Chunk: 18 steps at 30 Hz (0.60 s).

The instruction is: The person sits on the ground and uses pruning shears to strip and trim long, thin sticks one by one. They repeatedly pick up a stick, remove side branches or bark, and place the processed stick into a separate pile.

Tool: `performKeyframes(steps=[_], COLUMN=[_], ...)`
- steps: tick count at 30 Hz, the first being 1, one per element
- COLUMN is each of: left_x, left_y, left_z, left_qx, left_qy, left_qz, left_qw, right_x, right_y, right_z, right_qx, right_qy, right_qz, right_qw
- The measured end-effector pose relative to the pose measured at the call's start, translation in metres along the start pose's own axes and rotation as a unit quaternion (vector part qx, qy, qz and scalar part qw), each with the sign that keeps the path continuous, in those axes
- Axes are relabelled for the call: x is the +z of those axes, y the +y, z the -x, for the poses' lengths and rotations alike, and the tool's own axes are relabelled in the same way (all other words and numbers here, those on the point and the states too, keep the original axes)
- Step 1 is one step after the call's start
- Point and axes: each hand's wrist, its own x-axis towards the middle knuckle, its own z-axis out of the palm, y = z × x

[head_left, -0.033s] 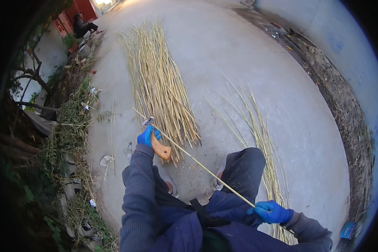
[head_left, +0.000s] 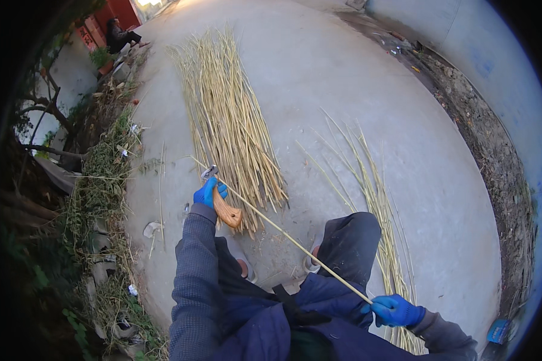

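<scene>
My left hand point(head_left: 208, 192), in a blue glove, is closed round a hand tool with a curved wooden handle point(head_left: 228, 213) and a small metal head point(head_left: 209, 172). A long thin pale stick point(head_left: 295, 243) runs at a slant from that metal head to my right hand point(head_left: 396, 310). In its own blue glove, my right hand grips the stick's thicker end beside my right thigh. The stick's thin tip pokes out past the metal head. Whether the head is clamped round the stick is too small to tell.
A thick bundle of similar sticks point(head_left: 226, 120) lies on the concrete ahead. A looser bunch point(head_left: 379, 228) lies to my right. Dry weeds point(head_left: 102, 174) edge the left side, a wall point(head_left: 494, 66) the right. A person point(head_left: 121, 37) sits at the far left.
My right hand has shifted slightly right and down with the stick. My left hand and the tool have moved a little to the left.
</scene>
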Motion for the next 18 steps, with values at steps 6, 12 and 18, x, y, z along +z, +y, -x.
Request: performKeyframes(steps=[6, 12, 18], left_x=[0.056, 0.134, 0.124], left_y=[-0.013, -0.049, -0.058], left_z=[0.028, 0.123, 0.107], left_qx=[0.016, -0.062, -0.061], left_qy=[-0.065, -0.149, -0.158], left_qz=[-0.006, -0.049, -0.022], left_qw=[0.998, 0.986, 0.985], right_x=[-0.002, -0.013, 0.000], right_y=[0.003, -0.067, -0.052], right_z=[-0.012, -0.123, -0.168], right_qx=[-0.039, -0.142, -0.338], right_qy=[-0.010, 0.115, 0.238], right_qz=[-0.091, 0.024, 0.264], right_qw=[0.995, 0.983, 0.871])
